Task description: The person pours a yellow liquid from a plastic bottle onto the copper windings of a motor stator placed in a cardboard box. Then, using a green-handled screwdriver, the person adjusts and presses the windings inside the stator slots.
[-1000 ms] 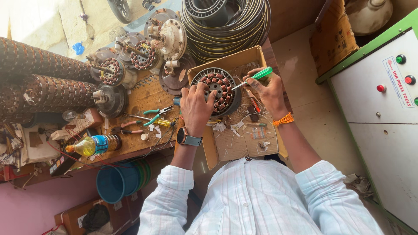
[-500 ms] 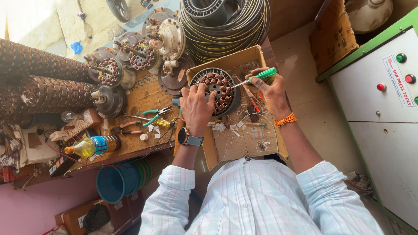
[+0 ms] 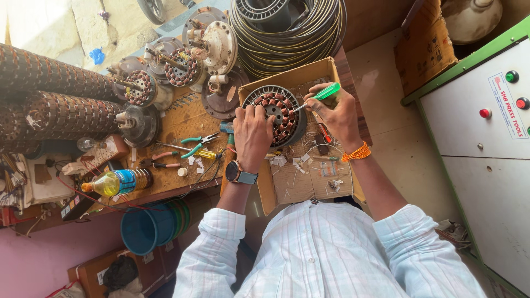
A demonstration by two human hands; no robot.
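Observation:
A round motor stator [image 3: 279,113] with copper windings lies on a sheet of cardboard [image 3: 309,182] in front of me. My left hand [image 3: 253,132], with a watch on the wrist, rests on the stator's near left edge and steadies it. My right hand [image 3: 338,113], an orange thread band at its wrist, is closed around a green-handled screwdriver [image 3: 323,94]. The screwdriver's tip points left onto the stator's windings.
Teal-handled pliers [image 3: 197,144], a yellow oil bottle [image 3: 113,183] and several wound stators [image 3: 182,66] crowd the wooden bench to the left. A coil of hose [image 3: 287,30] lies beyond. A blue bucket [image 3: 146,229] sits below the bench; a white and green machine cabinet [image 3: 486,138] stands right.
Both hands stay on the stator. The screwdriver in my right hand has shifted only slightly along the windings.

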